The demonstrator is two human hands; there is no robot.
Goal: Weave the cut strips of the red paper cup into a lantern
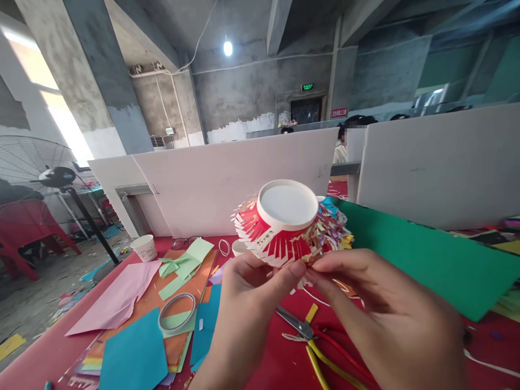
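Observation:
A red and white paper cup point(287, 208) is held up in front of me, base upward, its sides cut into strips that flare outward. My left hand point(260, 292) grips its lower edge between thumb and fingers. With thumb and forefinger pinched together, my right hand point(365, 292) works at the strip ends close to my left thumb. What lies inside that pinch is too small to make out. Under my hands lie scissors point(303, 325) with red and yellow handles. Behind the cup, a bundle of colourful cut paper strips point(335, 225) shows in part.
Coloured paper sheets point(134, 352), a roll of tape point(177, 314), another paper cup point(144, 248) and glasses point(184, 241) lie on the left of the red table. A green board point(422, 254) leans at right. White partitions point(235, 184) stand behind; a person sits beyond.

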